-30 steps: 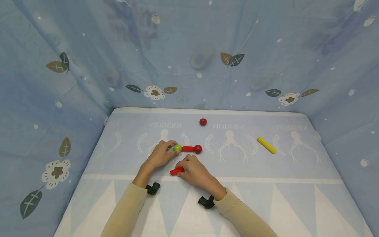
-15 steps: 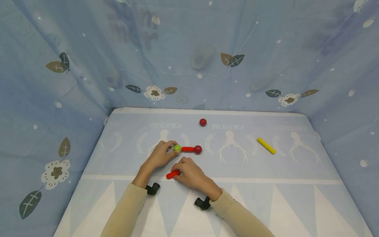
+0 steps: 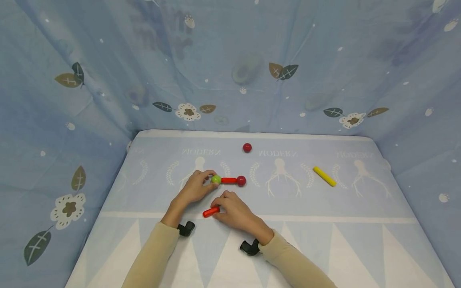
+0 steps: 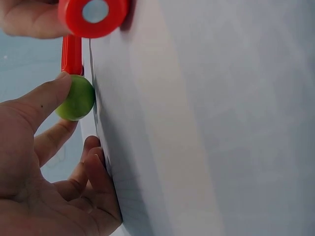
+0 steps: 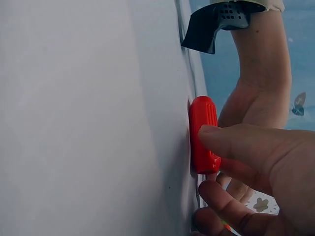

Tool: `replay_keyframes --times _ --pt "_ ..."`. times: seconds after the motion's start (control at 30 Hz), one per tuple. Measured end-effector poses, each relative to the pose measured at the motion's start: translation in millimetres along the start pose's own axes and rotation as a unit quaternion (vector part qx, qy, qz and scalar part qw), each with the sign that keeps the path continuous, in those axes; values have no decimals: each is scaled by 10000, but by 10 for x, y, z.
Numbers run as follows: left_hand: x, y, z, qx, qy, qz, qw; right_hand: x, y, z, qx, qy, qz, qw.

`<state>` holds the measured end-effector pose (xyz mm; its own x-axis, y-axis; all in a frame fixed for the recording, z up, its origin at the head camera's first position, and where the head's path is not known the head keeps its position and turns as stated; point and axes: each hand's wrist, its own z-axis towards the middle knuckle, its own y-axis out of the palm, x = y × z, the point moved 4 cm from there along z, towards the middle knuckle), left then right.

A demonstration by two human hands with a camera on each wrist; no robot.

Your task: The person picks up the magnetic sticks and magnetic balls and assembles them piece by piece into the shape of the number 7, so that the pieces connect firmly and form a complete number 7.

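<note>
Clamping loose red rod (image 3: 211,212) by its right end, between thumb and forefinger of right hand (image 3: 233,210); other fingers bent, off the rod. Jutting left from those fingertips, long axis mostly side to side, free end slightly nearer the person than the gripped end. Pointing at left sleeve (image 3: 151,256), not at green ball (image 3: 216,180); showing pale end face (image 4: 95,11) to left wrist view.

Pinching green ball with thumb and forefinger of left hand (image 3: 196,187); remaining fingers bent, clear of it. In one row rightward from there: joined red rod (image 3: 229,181), then red ball (image 3: 241,181), end to end. Key relation: on the person's side of green ball, well apart from it, about level with it left to right, axis slanted against the row. Nearer to right hand, being in it. Cannot tell whether touching tabletop (image 3: 360,248). Well off from both hands: far red ball (image 3: 247,148), yellow rod (image 3: 324,176)
</note>
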<state>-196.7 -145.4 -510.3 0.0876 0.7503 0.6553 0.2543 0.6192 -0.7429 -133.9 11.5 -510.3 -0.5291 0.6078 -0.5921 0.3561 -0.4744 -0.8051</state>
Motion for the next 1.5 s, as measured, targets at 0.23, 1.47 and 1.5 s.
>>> replay_keyframes --times 0.23,1.47,1.5 --pt "20 -32 17 55 92 -45 9999 62 -133 -105 190 194 160 9995" --pt "-4 7 -15 4 48 -151 9999 1206 -960 -1104 1800 1698 387 9681" --pt "-7 7 -14 6 47 -145 9999 1231 -970 -1126 1815 1744 388 9670"
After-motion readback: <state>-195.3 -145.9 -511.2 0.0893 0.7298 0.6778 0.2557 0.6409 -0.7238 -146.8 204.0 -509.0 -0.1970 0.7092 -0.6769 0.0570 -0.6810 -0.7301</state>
